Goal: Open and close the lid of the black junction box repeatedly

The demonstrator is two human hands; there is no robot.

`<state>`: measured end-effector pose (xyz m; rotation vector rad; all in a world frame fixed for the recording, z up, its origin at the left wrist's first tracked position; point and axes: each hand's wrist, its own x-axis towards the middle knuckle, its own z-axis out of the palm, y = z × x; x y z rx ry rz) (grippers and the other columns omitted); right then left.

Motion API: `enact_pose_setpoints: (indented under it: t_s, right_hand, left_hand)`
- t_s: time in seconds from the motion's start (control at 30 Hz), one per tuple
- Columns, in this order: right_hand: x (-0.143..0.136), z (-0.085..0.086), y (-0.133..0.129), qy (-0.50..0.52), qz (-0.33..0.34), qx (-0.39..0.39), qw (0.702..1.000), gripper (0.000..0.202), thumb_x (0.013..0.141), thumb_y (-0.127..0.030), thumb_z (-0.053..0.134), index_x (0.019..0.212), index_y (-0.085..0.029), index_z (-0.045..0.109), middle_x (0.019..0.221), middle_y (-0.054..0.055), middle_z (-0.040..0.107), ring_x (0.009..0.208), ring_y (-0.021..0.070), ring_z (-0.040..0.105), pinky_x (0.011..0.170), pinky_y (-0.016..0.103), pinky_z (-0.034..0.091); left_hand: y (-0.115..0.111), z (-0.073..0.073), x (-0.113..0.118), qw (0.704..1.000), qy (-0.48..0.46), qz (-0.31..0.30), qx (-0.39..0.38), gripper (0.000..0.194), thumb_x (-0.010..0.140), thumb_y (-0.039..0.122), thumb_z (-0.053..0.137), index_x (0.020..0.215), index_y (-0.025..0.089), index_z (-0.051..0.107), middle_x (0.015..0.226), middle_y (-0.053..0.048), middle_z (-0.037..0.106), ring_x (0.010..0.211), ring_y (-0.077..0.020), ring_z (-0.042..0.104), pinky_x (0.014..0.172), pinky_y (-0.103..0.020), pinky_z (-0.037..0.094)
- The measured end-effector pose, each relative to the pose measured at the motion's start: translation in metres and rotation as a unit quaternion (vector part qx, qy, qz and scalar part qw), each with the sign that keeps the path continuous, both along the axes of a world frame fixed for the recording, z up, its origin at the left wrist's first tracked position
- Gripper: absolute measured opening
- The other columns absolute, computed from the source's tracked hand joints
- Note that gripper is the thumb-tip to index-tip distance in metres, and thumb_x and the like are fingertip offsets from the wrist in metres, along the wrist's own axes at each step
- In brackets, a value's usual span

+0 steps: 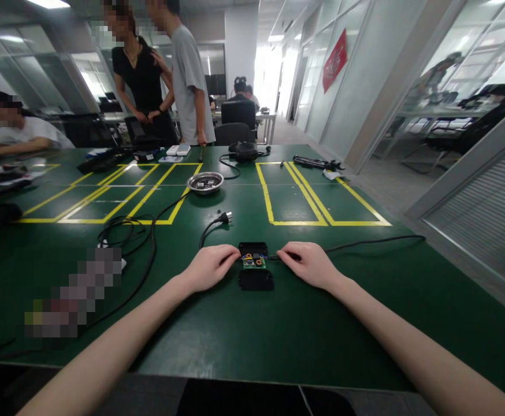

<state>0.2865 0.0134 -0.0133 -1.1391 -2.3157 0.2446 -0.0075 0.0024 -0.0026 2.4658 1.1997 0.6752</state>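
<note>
A small green circuit board with copper-wound coils and thin wires sits between two black plastic case halves, one behind it and one in front. At the board's left end, my left hand is closed in a pinch. A black power cord with a plug passes behind that hand toward its fingertips, which cover the grip. On the right, my right hand pinches a black cable close to its wires at the board. This cable trails off rightward across the green table.
A metal bowl with small metal parts stands beyond the plug. Coiled black cable and a blurred-out object lie to the left. Tools rest at the far right edge. Yellow tape marks the tabletop; people stand behind it.
</note>
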Motion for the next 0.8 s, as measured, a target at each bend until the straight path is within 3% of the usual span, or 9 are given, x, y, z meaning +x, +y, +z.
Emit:
enact_pose_setpoints:
  t_s: [0.2, 0.33, 0.53, 0.8]
  right_hand:
    - [-0.001, 0.006, -0.009, 0.035, 0.002, 0.068, 0.997, 0.043, 0.103, -0.033, 0.047, 0.063, -0.021, 0.059, 0.06, 0.002, 0.062, 0.053, 0.014, 0.055, 0.055, 0.029, 0.037]
    - [0.003, 0.008, -0.011, 0.031, 0.038, 0.064, 0.997, 0.043, 0.102, -0.032, 0.047, 0.062, -0.021, 0.059, 0.058, 0.002, 0.06, 0.052, 0.0137, 0.053, 0.055, 0.029, 0.037]
    - [0.007, 0.007, -0.011, 0.038, 0.074, 0.057, 0.995, 0.042, 0.102, -0.03, 0.05, 0.062, -0.021, 0.058, 0.058, 0.001, 0.059, 0.052, 0.0128, 0.053, 0.055, 0.027, 0.036]
    - [0.0, -0.002, -0.01, 0.007, 0.094, 0.024, 0.995, 0.037, 0.098, -0.029, 0.053, 0.063, -0.021, 0.06, 0.059, 0.001, 0.063, 0.051, 0.0129, 0.055, 0.054, 0.026, 0.036]
  left_hand:
    - [-0.006, 0.003, 0.005, 0.997, -0.03, 0.077, 0.006, 0.029, 0.104, 0.026, 0.041, 0.122, 0.019, 0.063, 0.068, 0.001, 0.067, 0.057, -0.0169, 0.063, 0.062, -0.026, 0.047]
    - [-0.01, 0.006, 0.006, 0.997, -0.027, 0.075, 0.023, 0.025, 0.103, 0.03, 0.046, 0.114, 0.02, 0.065, 0.055, 0.006, 0.056, 0.047, -0.014, 0.053, 0.055, -0.024, 0.038]
    - [-0.014, 0.007, 0.004, 0.997, 0.011, 0.064, 0.046, 0.019, 0.1, 0.031, 0.052, 0.097, 0.021, 0.068, 0.05, 0.008, 0.048, 0.044, -0.0114, 0.045, 0.053, -0.023, 0.031]
    - [-0.011, 0.004, 0.003, 0.993, 0.074, 0.07, 0.053, 0.019, 0.099, 0.032, 0.056, 0.092, 0.023, 0.072, 0.051, 0.006, 0.053, 0.048, -0.013, 0.054, 0.055, -0.023, 0.034]
